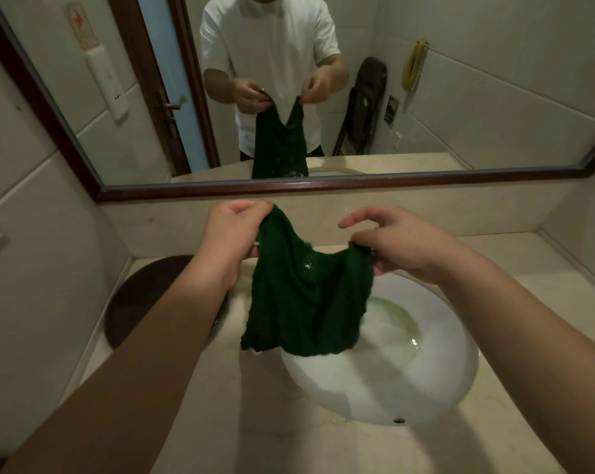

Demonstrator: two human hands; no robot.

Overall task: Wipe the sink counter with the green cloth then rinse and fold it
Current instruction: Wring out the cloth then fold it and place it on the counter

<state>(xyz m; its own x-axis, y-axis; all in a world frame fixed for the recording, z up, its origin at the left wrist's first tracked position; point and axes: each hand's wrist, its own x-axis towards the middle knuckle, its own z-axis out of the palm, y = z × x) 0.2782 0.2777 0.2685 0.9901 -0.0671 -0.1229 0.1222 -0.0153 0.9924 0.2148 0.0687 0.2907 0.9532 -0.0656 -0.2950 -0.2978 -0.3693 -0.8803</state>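
The dark green cloth [306, 299] hangs wet and spread out above the left part of the white sink basin [436, 381]. My left hand [231, 234] pinches its upper left corner, and my right hand [398, 244] pinches its upper right corner. The cloth sags between the two hands, and its lower edge dangles over the basin's left rim. Pale greenish water [395, 326] lies in the bottom of the basin. The beige stone counter [255, 422] surrounds the sink. The tap is hidden behind the cloth and hands.
A dark round object [142, 299] lies on the counter at the left, partly under my left forearm. A framed mirror [323, 186] spans the wall behind the sink and reflects the person holding the cloth. Tiled walls close in on both sides.
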